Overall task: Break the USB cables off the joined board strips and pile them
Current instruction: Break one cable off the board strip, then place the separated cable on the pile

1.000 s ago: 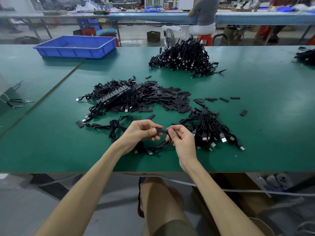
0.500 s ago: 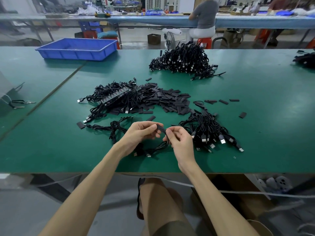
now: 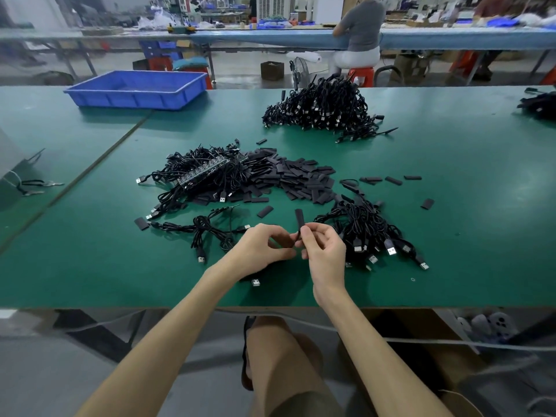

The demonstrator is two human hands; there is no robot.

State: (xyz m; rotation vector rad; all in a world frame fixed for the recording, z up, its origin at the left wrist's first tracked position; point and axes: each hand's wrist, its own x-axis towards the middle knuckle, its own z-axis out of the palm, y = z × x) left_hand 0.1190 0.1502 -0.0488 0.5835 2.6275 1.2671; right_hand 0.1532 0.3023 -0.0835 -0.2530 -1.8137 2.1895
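Note:
My right hand point(image 3: 323, 254) pinches a small black board piece point(image 3: 299, 218) that sticks up above its fingers, with a thin cable running down from it. My left hand point(image 3: 260, 246) holds the black cable right beside it, fingers curled; a USB plug point(image 3: 256, 282) hangs below the wrist. A joined board strip point(image 3: 207, 173) with cables attached lies on a tangle at centre left. Loose black board pieces point(image 3: 298, 179) are heaped beside it. A small pile of separated USB cables point(image 3: 373, 233) lies just right of my right hand.
A large pile of cables point(image 3: 323, 109) sits at the far middle of the green table point(image 3: 466, 206). A blue tray point(image 3: 135, 88) stands far left. Loose cables point(image 3: 207, 230) lie left of my hands. A person sits at the bench behind.
The board piece has swung from lying level between my hands to standing upright above my right fingers. Both hands have stayed close together at the table front.

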